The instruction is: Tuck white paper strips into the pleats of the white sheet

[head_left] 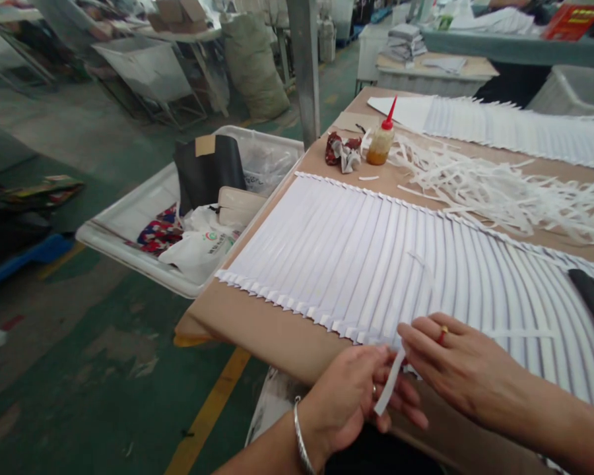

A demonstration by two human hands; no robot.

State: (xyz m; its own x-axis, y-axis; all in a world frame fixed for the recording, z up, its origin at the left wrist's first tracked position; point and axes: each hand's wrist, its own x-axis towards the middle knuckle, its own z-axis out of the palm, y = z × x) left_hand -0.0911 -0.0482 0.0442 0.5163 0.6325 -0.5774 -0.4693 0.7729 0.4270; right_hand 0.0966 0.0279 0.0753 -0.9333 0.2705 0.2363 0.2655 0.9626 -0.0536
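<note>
Overlapping white sheets [327, 244] lie fanned in a long row on the brown-covered table, their folded ends along the near edge. At that edge my right hand [455, 363], with a ring on one finger, pinches the upper end of a narrow white strip [391, 382]. The strip hangs down across the fingers of my left hand [351, 389]. My left thumb and forefinger close together beside the sheet ends; what lies between them is hidden. The other left fingers are loosely curled below. Another white strip [522, 334] rests on the sheets behind my right hand.
Beyond the row are a heap of loose white strips [505, 188], a red-tipped glue bottle [381, 140] and a crumpled wrapper [343, 152]. A second fanned row [505, 128] lies farther back. A white bin [133, 264] adjoins the table's left side, near a metal post [304, 72].
</note>
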